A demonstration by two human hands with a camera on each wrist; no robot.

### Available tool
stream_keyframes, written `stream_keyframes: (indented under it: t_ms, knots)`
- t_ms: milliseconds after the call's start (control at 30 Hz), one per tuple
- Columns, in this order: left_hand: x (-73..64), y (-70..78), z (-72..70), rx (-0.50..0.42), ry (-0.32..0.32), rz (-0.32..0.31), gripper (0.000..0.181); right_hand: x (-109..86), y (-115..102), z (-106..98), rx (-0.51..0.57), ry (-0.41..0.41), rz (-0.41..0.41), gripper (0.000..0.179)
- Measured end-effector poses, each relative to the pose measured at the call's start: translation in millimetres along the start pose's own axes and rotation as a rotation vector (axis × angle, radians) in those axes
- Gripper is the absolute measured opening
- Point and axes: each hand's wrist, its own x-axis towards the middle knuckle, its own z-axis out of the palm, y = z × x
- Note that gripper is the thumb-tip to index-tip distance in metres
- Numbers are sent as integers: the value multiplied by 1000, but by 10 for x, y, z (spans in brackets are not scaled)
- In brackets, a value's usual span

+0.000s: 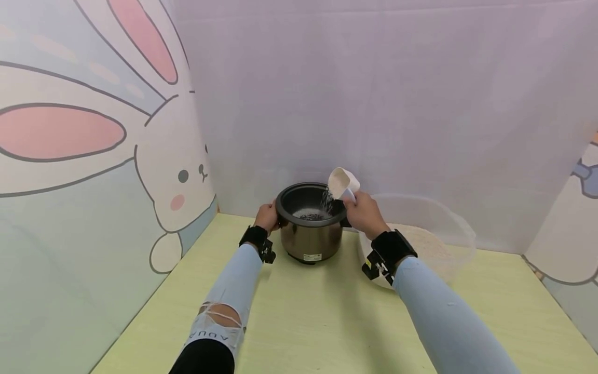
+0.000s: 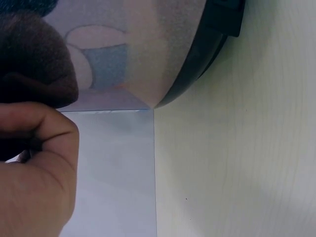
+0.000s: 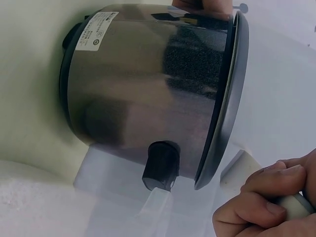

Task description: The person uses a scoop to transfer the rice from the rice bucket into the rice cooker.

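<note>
A shiny brown rice cooker [image 1: 310,241] with a dark rim and no lid stands upright on the table. My left hand [image 1: 267,217] grips its left side; in the left wrist view the curled fingers [image 2: 54,133] sit against the shiny wall. What they hold there is mostly hidden. The right hand [image 1: 368,215] holds a white measuring cup [image 1: 343,182] by its handle, tilted over the cooker's right rim. White rice grains [image 1: 326,200] fall from the cup into the pot. Some white grains lie on the pot's bottom.
To the right of the cooker, partly behind the right wrist, stands a clear plastic basin [image 1: 460,228] with rice [image 1: 420,241] in it. A pale wall [image 1: 374,104] rises behind the yellow table [image 1: 299,322]. At the left is a rabbit-print wall [image 1: 84,234].
</note>
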Motion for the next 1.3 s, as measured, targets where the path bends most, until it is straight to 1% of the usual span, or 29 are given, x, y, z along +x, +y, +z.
stream_keyframes:
  t_ms: [233, 333, 467, 700, 933, 1033, 1167, 1300]
  knots:
    - [-8, 5, 2, 4, 0, -6, 46, 32, 52, 8, -99, 24, -65, 34]
    - [-12, 8, 0, 2, -4, -8, 45, 28, 63, 8, -128, 29, -77, 34]
    - [-15, 10, 2, 5, -5, -2, 44, 22, 63, 5, -145, 30, -85, 34]
    - [-10, 9, 10, 12, 12, -3, 43, 31, 80, 18, -174, 30, -94, 31]
    - [71, -55, -2, 19, -5, -5, 47, 6, 121, 42, -215, 47, -154, 24]
    - [101, -62, 1, 22, 3, -17, 47, 2, 134, 50, -222, 49, -168, 25]
    - [99, -42, 28, 37, 17, -18, 46, -4, 142, 38, -244, 43, -183, 28]
    - [93, -28, 53, 45, 16, -15, 45, -13, 146, 17, -280, 51, -191, 27]
